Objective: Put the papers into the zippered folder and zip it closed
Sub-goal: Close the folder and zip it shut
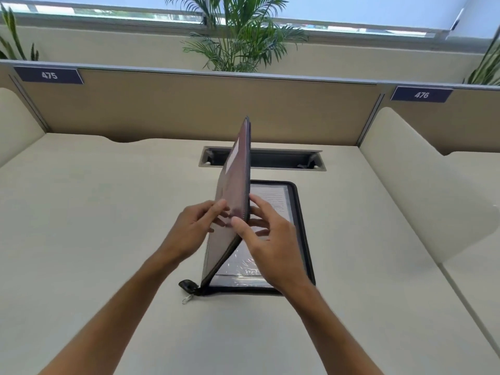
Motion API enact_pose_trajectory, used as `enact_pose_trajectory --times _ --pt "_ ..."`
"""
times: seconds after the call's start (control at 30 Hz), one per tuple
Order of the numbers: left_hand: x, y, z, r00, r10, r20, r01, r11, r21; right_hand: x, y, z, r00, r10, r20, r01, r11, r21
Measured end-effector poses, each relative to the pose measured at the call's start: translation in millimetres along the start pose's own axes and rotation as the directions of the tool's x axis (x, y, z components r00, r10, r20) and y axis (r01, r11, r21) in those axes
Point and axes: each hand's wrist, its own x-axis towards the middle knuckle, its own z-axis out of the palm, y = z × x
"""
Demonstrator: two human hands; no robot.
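Observation:
A black zippered folder (301, 212) lies on the desk with its right half flat. Its left cover (236, 169) stands almost upright above the spine. Printed papers (273, 197) lie inside the flat half under a clear sleeve. My left hand (196, 228) presses its fingers against the outer face of the raised cover. On the cover's front edge my right hand (266, 239) grips with the thumb outside and the fingers inside. The zipper pull (187, 289) with a metal tab rests on the desk at the folder's near left corner.
The cream desk (108, 212) has an open cable tray slot (284, 158) just behind the folder. Beige partition panels labelled 475 (48, 75) and 476 (421, 95) bound the back, with curved side dividers (422, 180) left and right. Palm plants (238, 36) stand beyond.

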Motion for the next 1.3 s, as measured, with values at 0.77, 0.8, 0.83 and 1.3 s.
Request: enact_pose_trajectory --times 0.77,0.8,0.83,1.3 --pt "-54.8 -141.8 5.3 0.987 -0.145 -0.063 0.156 0.831 0.533 -61.5 150.1 -64.6 0.888 0.335 -0.313 -0.409 0.888 -0.210" --pt "-58.1 -144.2 4.7 0.991 -0.124 -0.048 0.129 0.815 0.566 -63.7 154.7 -64.0 0.888 0.337 -0.314 -0.413 0.884 -0.219" --pt "-61.3 -146.0 4.4 0.993 -0.109 -0.035 0.109 0.803 0.586 -65.5 159.3 -63.2 0.888 0.336 -0.314 -0.416 0.878 -0.236" --pt "-82.3 -156.4 1.9 1.000 -0.010 0.005 0.006 0.871 0.491 -74.4 171.4 -44.4 0.910 0.155 -0.385 -0.372 0.716 -0.591"
